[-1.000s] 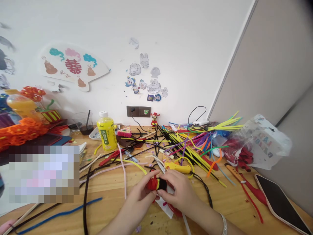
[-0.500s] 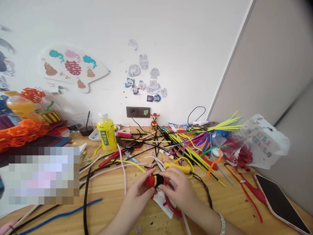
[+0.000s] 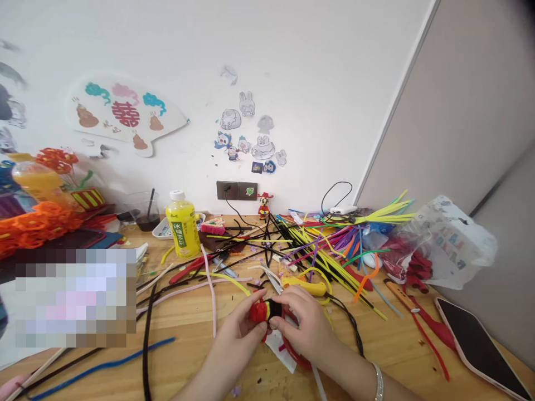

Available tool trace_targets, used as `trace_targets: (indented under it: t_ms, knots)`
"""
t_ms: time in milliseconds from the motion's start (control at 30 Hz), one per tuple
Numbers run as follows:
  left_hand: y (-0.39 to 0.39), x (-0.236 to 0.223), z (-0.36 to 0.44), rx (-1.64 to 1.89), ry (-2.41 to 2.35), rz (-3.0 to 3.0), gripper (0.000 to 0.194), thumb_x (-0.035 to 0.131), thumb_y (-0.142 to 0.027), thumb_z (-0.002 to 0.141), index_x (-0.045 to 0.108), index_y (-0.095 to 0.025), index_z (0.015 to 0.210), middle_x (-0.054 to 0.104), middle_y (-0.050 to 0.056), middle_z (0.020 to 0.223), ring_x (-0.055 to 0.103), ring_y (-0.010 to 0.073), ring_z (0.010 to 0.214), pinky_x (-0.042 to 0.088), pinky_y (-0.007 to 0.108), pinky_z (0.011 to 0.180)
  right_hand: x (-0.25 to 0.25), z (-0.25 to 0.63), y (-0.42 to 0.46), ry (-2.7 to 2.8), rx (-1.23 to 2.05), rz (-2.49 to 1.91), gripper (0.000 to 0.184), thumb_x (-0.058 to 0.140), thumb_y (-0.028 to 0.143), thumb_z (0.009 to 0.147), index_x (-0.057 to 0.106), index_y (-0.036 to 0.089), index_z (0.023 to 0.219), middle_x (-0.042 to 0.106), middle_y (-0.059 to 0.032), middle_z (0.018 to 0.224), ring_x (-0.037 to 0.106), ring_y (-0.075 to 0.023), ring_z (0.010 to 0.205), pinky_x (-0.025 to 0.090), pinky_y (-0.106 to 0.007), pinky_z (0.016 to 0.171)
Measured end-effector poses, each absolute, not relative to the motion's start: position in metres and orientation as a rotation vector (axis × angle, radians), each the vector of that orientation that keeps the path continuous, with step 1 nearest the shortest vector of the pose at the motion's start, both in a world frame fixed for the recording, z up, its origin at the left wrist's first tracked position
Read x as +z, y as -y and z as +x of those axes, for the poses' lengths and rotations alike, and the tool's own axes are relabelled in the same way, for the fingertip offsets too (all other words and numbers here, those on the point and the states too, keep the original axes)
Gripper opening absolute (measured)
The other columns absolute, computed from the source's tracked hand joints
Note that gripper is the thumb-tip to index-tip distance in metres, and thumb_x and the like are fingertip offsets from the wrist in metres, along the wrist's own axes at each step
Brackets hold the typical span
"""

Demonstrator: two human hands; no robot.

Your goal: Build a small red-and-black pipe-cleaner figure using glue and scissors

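Observation:
Between my two hands is a small pipe-cleaner figure (image 3: pixel 259 312), red at its left end, with a yellow band and a black right end. My left hand (image 3: pixel 240 326) pinches the red part between thumb and fingers. On the black end, the fingers and thumb of my right hand (image 3: pixel 298 314) are closed. Under my right hand lie red-handled scissors (image 3: pixel 297 356), partly covered, with their blades pointing away. A white paper scrap (image 3: pixel 278 351) rests on the table beneath the figure.
A yellow glue gun (image 3: pixel 307 285) with a black cord lies just beyond my right hand. Many loose pipe cleaners (image 3: pixel 326 256) spread over the table (image 3: pixel 196 356). A yellow bottle (image 3: pixel 183 225) stands at back left, a phone (image 3: pixel 480 345) lies at right, and a small red figure (image 3: pixel 264 206) is by the wall.
Both hands stay in nearly the same place with the figure between them. The figure has turned very slightly; the view has shifted a little.

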State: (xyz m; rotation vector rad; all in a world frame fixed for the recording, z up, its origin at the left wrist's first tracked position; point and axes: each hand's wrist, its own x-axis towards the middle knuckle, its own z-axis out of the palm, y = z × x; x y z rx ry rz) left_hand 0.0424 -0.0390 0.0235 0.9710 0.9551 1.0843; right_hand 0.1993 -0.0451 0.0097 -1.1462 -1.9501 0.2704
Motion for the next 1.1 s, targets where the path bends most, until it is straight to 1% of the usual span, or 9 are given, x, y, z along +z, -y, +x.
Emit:
trace_targets:
  t_ms: [133,367,467,567,767,867,967,1033,1100]
  knots:
    - [0.040,0.023,0.043,1.100,-0.977,0.967,0.052,0.070,-0.018,0.045,0.064,-0.014,0.096,0.065,0.013,0.109,0.058,0.0299,0.098,0.048,0.039,0.079,0.012,0.198,0.048,1.974,0.243,-1.147,0.018,0.059,0.026,0.078,0.059,0.018,0.094,0.059,-0.0049,0.082,0.052,-0.0188,0.077,0.043,-0.031,0.068]
    - [0.044,0.029,0.044,1.109,-0.987,0.960,0.051,0.068,-0.015,0.045,0.064,-0.014,0.096,0.067,0.011,0.107,0.060,0.0270,0.094,0.049,0.036,0.078,0.013,0.195,0.051,1.996,0.193,-1.157,0.018,0.056,0.025,0.080,0.058,0.016,0.095,0.058,-0.0054,0.082,0.051,-0.0192,0.076,0.042,-0.031,0.067]
    - [0.043,0.027,0.044,1.105,-0.994,0.968,0.052,0.068,-0.014,0.045,0.064,-0.014,0.097,0.066,0.011,0.109,0.060,0.0267,0.093,0.050,0.034,0.075,0.012,0.194,0.051,1.993,0.177,-1.173,0.019,0.057,0.027,0.080,0.058,0.017,0.095,0.059,-0.0052,0.081,0.052,-0.0191,0.075,0.042,-0.031,0.066]
    - [0.042,0.022,0.045,1.106,-0.989,0.987,0.051,0.068,-0.016,0.047,0.065,-0.015,0.097,0.064,0.011,0.113,0.059,0.0282,0.097,0.051,0.034,0.075,0.012,0.193,0.050,1.966,0.210,-1.185,0.022,0.062,0.028,0.076,0.059,0.017,0.095,0.059,-0.0048,0.081,0.052,-0.0192,0.076,0.042,-0.030,0.066]
    - [0.042,0.017,0.045,1.105,-0.962,0.996,0.051,0.072,-0.018,0.047,0.065,-0.016,0.097,0.061,0.012,0.119,0.053,0.0301,0.109,0.049,0.037,0.084,0.013,0.191,0.050,1.889,0.294,-1.214,0.021,0.066,0.021,0.071,0.061,0.015,0.091,0.059,-0.0049,0.079,0.053,-0.0188,0.076,0.043,-0.030,0.067]
    - [0.044,0.014,0.045,1.116,-0.950,1.023,0.053,0.072,-0.019,0.049,0.064,-0.017,0.101,0.060,0.010,0.121,0.050,0.0298,0.114,0.045,0.039,0.090,0.013,0.190,0.050,1.867,0.310,-1.213,0.020,0.066,0.022,0.071,0.061,0.015,0.090,0.059,-0.0051,0.079,0.053,-0.0186,0.075,0.043,-0.030,0.066]
    - [0.045,0.012,0.044,1.125,-0.947,1.052,0.054,0.071,-0.020,0.051,0.062,-0.017,0.104,0.059,0.010,0.122,0.049,0.0283,0.116,0.042,0.038,0.094,0.011,0.191,0.049,1.848,0.313,-1.216,0.020,0.067,0.023,0.071,0.062,0.015,0.089,0.059,-0.0052,0.079,0.053,-0.0186,0.075,0.043,-0.030,0.066]
    - [0.043,0.014,0.043,1.110,-0.960,1.054,0.055,0.070,-0.019,0.050,0.062,-0.016,0.104,0.059,0.011,0.121,0.051,0.0281,0.113,0.044,0.037,0.091,0.009,0.193,0.047,1.838,0.330,-1.218,0.021,0.068,0.023,0.070,0.062,0.015,0.088,0.059,-0.0048,0.078,0.053,-0.0183,0.075,0.044,-0.030,0.067]
    - [0.039,0.017,0.042,1.076,-0.991,1.048,0.055,0.070,-0.019,0.049,0.063,-0.015,0.103,0.062,0.012,0.117,0.056,0.0286,0.105,0.048,0.036,0.083,0.008,0.195,0.045,1.845,0.394,-1.206,0.024,0.070,0.022,0.067,0.064,0.017,0.090,0.060,-0.0041,0.079,0.054,-0.0180,0.076,0.044,-0.030,0.068]
